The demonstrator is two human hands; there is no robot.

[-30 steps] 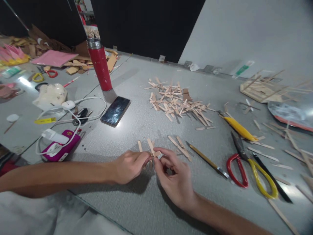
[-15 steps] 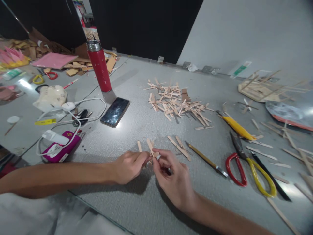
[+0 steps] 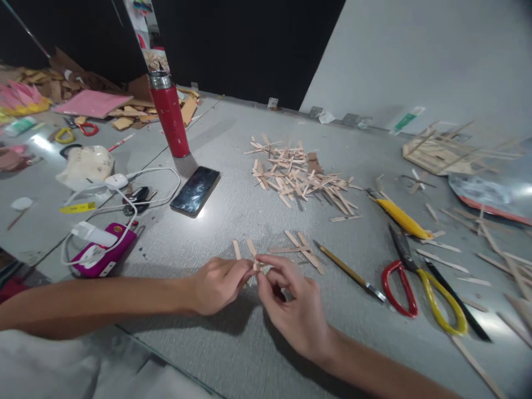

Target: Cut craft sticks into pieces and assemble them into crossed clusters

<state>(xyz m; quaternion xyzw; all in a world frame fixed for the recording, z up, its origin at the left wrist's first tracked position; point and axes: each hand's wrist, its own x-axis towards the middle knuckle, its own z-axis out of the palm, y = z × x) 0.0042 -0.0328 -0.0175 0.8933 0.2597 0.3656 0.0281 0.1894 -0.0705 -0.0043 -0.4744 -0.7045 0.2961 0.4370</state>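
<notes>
My left hand [image 3: 222,284] pinches a flat wooden craft stick [image 3: 251,247] near its lower end, thumb against index finger. Meeting it at that spot, my right hand [image 3: 293,307] has its thumb and index finger closed on the same small wooden joint [image 3: 256,266]. Fingers hide much of this joint, so how the pieces connect cannot be seen. Another craft stick [image 3: 236,249] pokes up behind my left hand. Just beyond my right hand, a few craft sticks [image 3: 305,248] lie crossed on the grey table [image 3: 233,144].
Scissors [image 3: 409,266] with red and yellow handles, a brush [image 3: 353,271] and a yellow cutter [image 3: 401,216] lie to the right. A heap of craft sticks [image 3: 297,172] is farther back. Leftward are a phone [image 3: 195,191], a red bottle [image 3: 170,119] and a purple power bank [image 3: 118,244] with cables.
The held stick has dipped and shifted slightly left, and the small piece between the fingertips has turned. My right index finger sits lower; a stick lying crosswise beyond it now shows.
</notes>
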